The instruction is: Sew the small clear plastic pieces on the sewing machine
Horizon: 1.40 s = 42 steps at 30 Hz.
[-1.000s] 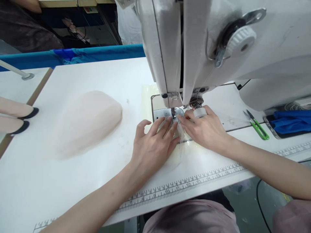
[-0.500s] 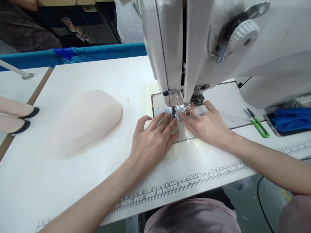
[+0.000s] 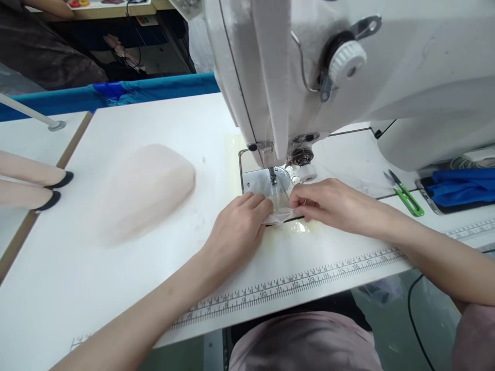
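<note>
My left hand [image 3: 242, 221] lies on the table in front of the sewing machine [image 3: 251, 77], its fingers curled and closed on the left edge of a thin, sheer whitish fabric [image 3: 281, 216]. Opposite it, my right hand [image 3: 336, 206] pinches the right side of the same fabric between thumb and fingers. The fabric stretches between both hands over the front of the metal needle plate [image 3: 256, 180]. Just behind it stands the presser foot [image 3: 274, 178]; I cannot tell whether it is raised. Part of the fabric is hidden by my fingers.
A sheer beige fabric piece [image 3: 154, 190] lies on the left of the white table. Green thread snips [image 3: 409, 200] and a blue cloth [image 3: 464, 186] are at right. A printed ruler [image 3: 266, 294] follows the front edge. Beige tubes with black ends [image 3: 31, 170] reach in from the left.
Both hands have drawn back from the presser foot toward the front edge, uncovering the needle plate. My left fingers, spread before, have curled in. The view has shifted slightly.
</note>
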### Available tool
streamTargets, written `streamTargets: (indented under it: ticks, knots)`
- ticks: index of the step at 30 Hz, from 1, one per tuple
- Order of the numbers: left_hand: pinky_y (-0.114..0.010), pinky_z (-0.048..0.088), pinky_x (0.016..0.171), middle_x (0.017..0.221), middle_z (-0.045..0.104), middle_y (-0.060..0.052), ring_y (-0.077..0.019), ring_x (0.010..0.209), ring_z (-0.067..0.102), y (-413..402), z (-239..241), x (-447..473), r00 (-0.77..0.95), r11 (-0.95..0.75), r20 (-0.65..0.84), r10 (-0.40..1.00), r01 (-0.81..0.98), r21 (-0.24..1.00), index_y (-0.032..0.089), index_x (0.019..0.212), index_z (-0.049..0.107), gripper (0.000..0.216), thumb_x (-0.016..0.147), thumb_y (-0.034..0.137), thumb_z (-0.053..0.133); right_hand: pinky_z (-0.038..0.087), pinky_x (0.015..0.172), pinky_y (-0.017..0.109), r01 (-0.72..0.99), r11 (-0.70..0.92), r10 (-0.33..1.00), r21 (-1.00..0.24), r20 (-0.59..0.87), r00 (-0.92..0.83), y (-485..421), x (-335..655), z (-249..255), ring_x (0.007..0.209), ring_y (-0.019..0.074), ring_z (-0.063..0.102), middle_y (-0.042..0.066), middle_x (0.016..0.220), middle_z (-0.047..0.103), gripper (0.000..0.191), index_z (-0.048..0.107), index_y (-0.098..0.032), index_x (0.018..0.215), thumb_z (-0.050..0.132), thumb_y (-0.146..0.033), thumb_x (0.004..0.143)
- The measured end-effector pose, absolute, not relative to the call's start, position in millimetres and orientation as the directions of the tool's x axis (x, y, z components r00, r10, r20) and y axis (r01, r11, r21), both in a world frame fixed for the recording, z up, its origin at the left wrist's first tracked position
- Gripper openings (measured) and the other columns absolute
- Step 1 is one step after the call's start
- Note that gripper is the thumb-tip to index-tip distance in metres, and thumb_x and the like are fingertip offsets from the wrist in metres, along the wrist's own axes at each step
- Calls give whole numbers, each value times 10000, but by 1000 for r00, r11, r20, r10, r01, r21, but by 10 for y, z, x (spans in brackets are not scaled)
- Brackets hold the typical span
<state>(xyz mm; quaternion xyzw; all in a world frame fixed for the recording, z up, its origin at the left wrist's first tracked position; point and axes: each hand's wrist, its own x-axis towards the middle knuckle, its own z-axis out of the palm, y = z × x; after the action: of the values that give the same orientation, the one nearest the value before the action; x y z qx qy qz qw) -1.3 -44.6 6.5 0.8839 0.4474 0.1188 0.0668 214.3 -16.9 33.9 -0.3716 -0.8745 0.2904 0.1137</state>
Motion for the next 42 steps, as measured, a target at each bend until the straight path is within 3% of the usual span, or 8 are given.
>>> streamTargets:
  ticks: [6,10,13,17,24,30,35,42]
  knots:
    - [-255,408,556,724,555,-15,-140,631,506,-321,100,8,487,-490,145,861,722,488,187,755,510,248,851,83,307,306,539,241,640,672,719,-373,122,-684,-177,2080,182,722,124,578,12,884,665,185,661,-180,941,523,-94,854]
    - [-284,453,625,861,629,-38,-159,711,574,-228,202,14,431,-429,121,894,749,505,170,992,629,329,869,173,325,229,483,235,742,642,749,-195,369,-551,-159,2040,98,606,97,545,14,903,676,277,713,-237,992,456,-164,920]
    - [-270,441,564,814,594,-33,-142,646,554,-146,271,0,481,-440,54,875,743,505,193,923,699,333,906,324,394,210,473,224,759,630,729,-164,461,-506,-123,2033,73,573,82,523,11,859,667,305,714,-268,1037,422,-233,957]
    - [-237,378,464,725,519,-14,-84,520,459,-80,298,-35,542,-458,14,840,696,553,176,671,660,336,885,356,474,212,489,221,744,631,748,-221,426,-508,-92,2023,69,582,82,543,-14,719,663,288,717,-249,1019,440,-217,949]
    - [-221,464,466,830,498,-30,-92,585,524,-85,223,-123,561,-364,-29,827,574,733,176,705,655,309,882,287,428,196,491,239,757,612,783,-229,310,-539,-153,2002,126,574,97,568,-27,717,707,300,727,-226,946,427,-232,954]
    - [-246,384,469,855,584,-54,-100,592,495,-277,31,-156,680,-737,285,675,616,276,189,868,716,264,921,243,464,271,538,280,669,734,668,-117,302,-680,-210,2027,125,687,136,580,-16,747,722,231,739,-216,784,535,-155,872]
    - [-328,449,587,901,703,-65,-189,731,588,-432,-13,-121,782,-802,399,479,575,-164,181,996,690,207,912,213,503,372,787,338,568,822,514,30,391,-764,-234,2019,104,986,188,594,-2,865,750,271,718,-200,712,533,-80,868]
    - [-423,411,941,1256,639,-131,-248,1177,595,-553,38,-121,801,-768,308,513,589,-252,127,1158,623,283,902,97,505,369,823,333,545,838,492,25,398,-774,-266,2020,102,819,141,621,-16,870,758,245,706,-175,751,522,-65,869]
